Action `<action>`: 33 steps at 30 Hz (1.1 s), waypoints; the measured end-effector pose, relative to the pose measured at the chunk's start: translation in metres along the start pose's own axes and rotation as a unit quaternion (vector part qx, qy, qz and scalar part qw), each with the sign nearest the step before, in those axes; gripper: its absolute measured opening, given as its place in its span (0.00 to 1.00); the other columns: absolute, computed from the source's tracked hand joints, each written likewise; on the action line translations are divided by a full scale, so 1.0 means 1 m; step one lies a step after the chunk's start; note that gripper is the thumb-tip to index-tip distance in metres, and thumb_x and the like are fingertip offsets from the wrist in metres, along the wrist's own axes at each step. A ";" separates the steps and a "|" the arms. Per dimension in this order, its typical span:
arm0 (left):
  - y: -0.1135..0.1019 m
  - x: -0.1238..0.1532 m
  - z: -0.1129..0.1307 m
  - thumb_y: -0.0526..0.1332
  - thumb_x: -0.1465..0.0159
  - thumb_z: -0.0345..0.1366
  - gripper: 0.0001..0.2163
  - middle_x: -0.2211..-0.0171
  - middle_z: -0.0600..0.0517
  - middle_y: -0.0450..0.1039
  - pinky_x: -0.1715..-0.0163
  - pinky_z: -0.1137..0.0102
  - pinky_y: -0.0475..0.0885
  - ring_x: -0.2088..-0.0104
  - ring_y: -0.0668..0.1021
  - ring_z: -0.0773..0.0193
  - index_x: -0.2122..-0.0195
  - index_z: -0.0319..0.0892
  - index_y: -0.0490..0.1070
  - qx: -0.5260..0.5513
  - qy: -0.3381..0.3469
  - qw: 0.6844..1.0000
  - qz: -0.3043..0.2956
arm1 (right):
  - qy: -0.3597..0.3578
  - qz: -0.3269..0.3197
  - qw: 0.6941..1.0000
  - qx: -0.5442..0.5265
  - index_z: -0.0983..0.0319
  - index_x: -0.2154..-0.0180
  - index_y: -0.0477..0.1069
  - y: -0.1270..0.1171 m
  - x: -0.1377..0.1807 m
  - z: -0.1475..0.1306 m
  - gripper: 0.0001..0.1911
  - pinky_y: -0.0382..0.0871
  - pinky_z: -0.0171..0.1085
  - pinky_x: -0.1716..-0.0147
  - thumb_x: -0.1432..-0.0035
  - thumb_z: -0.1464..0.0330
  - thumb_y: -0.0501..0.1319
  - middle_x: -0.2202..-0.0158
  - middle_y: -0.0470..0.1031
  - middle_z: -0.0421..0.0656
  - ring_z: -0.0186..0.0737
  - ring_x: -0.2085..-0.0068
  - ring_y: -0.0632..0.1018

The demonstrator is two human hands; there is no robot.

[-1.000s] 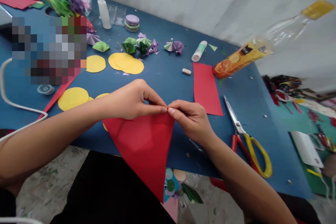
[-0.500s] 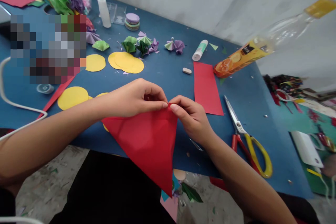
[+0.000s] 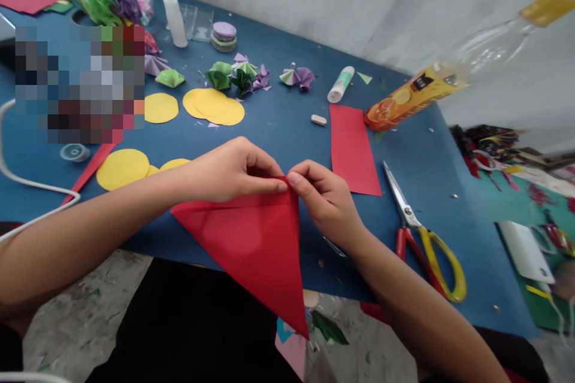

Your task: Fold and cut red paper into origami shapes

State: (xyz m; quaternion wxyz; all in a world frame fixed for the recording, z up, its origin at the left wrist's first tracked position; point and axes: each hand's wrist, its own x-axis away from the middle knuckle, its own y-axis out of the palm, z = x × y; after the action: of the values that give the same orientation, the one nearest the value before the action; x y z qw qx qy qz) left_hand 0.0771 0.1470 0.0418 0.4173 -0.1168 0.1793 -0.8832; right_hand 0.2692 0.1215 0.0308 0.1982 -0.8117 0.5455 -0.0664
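A red paper folded into a triangle (image 3: 251,245) hangs over the near edge of the blue table (image 3: 287,137), its long tip pointing down toward my lap. My left hand (image 3: 224,170) pinches the top corner of the triangle between thumb and fingertips. My right hand (image 3: 326,197) pinches the same corner from the right side, so the fingertips of both hands meet there. Both hands are closed on the paper.
A red paper strip (image 3: 354,149) lies just beyond my right hand. Scissors with red and yellow handles (image 3: 422,239) lie at the right. Yellow paper circles (image 3: 213,106), folded paper flowers (image 3: 233,76), a glue stick (image 3: 340,85), an orange bottle (image 3: 449,75) and a white cable (image 3: 27,182) lie about.
The triangle has swung a little: its lower tip now points further right, and the top corner has lifted slightly between my fingers. My hands stayed almost in place.
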 end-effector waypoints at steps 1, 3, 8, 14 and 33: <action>0.000 0.000 0.000 0.59 0.41 0.41 0.12 0.72 0.52 0.78 0.73 0.74 0.67 0.71 0.74 0.66 0.67 0.39 0.79 -0.002 0.000 1.000 0.005 | 0.001 0.002 1.000 -0.006 0.61 0.71 0.65 0.000 0.000 0.000 0.10 0.58 0.33 0.75 0.39 0.65 0.54 0.76 0.64 0.37 0.32 0.75 0.64; 0.000 -0.001 0.000 0.60 0.41 0.42 0.13 0.73 0.53 0.78 0.73 0.74 0.67 0.71 0.74 0.66 0.66 0.39 0.79 -0.006 -0.002 1.000 0.010 | 0.006 0.005 1.000 -0.018 0.61 0.71 0.65 0.000 -0.001 0.000 0.10 0.58 0.33 0.75 0.39 0.65 0.54 0.76 0.64 0.37 0.32 0.74 0.64; 0.000 -0.001 0.000 0.58 0.40 0.42 0.13 0.73 0.53 0.77 0.73 0.74 0.66 0.72 0.74 0.67 0.66 0.38 0.78 -0.026 -0.003 1.000 0.008 | 0.038 0.002 0.999 -0.031 0.60 0.71 0.65 0.000 -0.002 0.001 0.12 0.59 0.33 0.75 0.40 0.60 0.56 0.76 0.64 0.37 0.32 0.74 0.64; 0.002 -0.002 -0.004 0.56 0.38 0.41 0.12 0.71 0.52 0.76 0.70 0.73 0.67 0.71 0.74 0.66 0.67 0.39 0.76 -0.132 0.021 0.990 0.048 | 0.084 -0.018 0.994 -0.071 0.60 0.73 0.61 0.001 -0.008 0.011 0.17 0.57 0.32 0.77 0.40 0.55 0.55 0.79 0.59 0.35 0.31 0.77 0.62; 0.075 0.016 -0.022 0.41 0.31 0.42 0.28 0.35 0.39 0.50 0.37 0.59 0.54 0.35 0.56 0.52 0.36 0.28 0.51 -0.513 -0.011 0.855 0.074 | 0.087 -0.027 0.829 0.552 0.62 0.63 0.71 0.009 -0.019 0.025 0.18 0.47 0.36 0.77 0.32 0.62 0.47 0.67 0.78 0.48 0.42 0.69 0.75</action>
State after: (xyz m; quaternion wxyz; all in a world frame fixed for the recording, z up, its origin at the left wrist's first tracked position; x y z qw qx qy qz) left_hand 0.1112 0.0957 -0.0084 0.3643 -0.3105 0.6107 -0.6309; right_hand 0.2620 0.1419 0.0065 0.5631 -0.5720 0.4112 -0.4321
